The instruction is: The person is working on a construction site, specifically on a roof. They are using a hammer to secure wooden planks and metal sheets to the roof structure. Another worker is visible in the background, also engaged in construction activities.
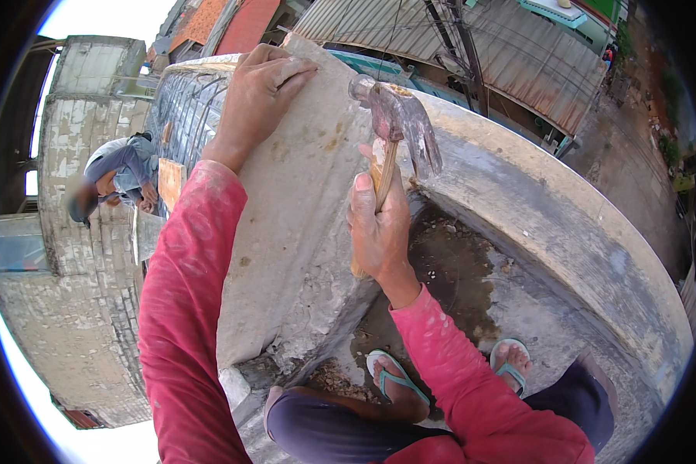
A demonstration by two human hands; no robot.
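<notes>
My right hand [383, 228] is wrapped round the wooden handle of a claw hammer [398, 116]. The worn metal head, spotted with pale dust, is raised above the concrete. At the far left edge of a broad, light grey concrete ledge [294, 209], my left hand [263, 97] is closed, with thumb and fingers drawn together. What it grips, if anything, is hidden by the fingers. Both pink sleeves carry dusty marks.
Ahead and to the right curves a low concrete parapet [549, 209], with metal roofs [510, 54] and a street beyond it. My sandalled feet stand on a partly wet floor [456, 278]. At left, another person [120, 174] bends beside a wooden board [170, 182].
</notes>
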